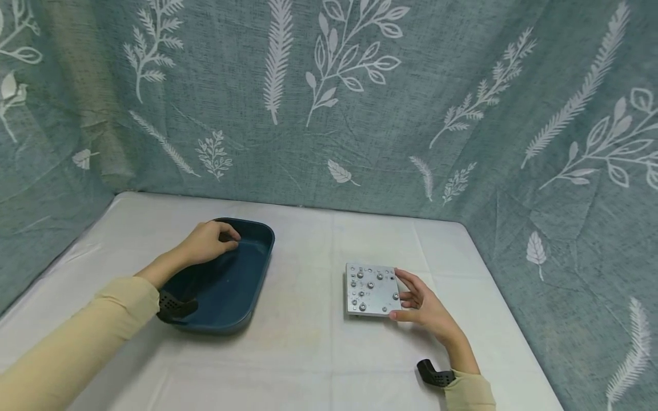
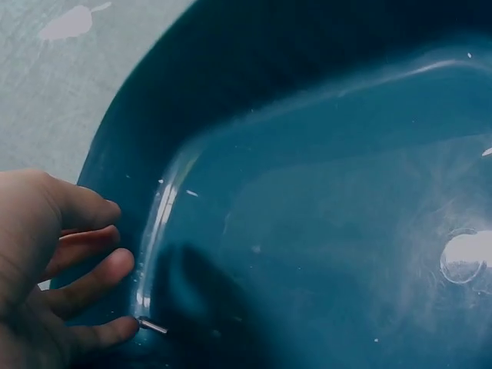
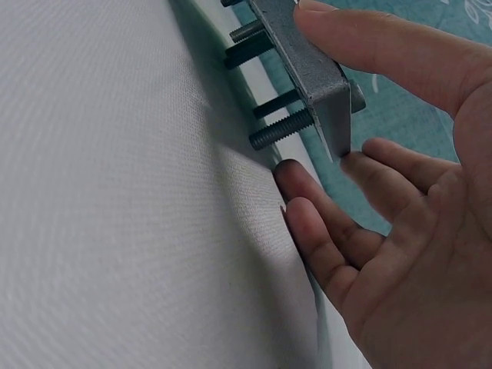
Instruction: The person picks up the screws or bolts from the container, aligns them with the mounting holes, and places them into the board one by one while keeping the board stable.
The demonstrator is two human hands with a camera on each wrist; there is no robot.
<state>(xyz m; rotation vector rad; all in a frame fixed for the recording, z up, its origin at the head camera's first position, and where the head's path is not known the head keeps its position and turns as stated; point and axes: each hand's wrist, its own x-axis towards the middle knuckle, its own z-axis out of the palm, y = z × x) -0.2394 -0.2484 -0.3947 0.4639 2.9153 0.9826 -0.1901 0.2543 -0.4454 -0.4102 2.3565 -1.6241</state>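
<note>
My right hand (image 1: 429, 311) holds a square silver metal plate (image 1: 367, 299) by its right edge, thumb at the near corner and a fingertip at the far one. Several bolt heads show on the plate's top. Threaded bolt shanks (image 3: 283, 129) stick out of its underside in the right wrist view. My left hand (image 1: 205, 242) is over the far left part of a dark blue tray (image 1: 226, 305), its fingers loosely bent. Close to one left fingertip is a small metal pin or screw (image 2: 154, 327); whether the finger touches it I cannot tell.
A white cloth (image 1: 298, 354) covers the table beneath tray and plate. Green leaf-patterned curtains (image 1: 247, 154) hang behind and at both sides. Black wrist-worn devices (image 1: 434, 375) sit at both wrists.
</note>
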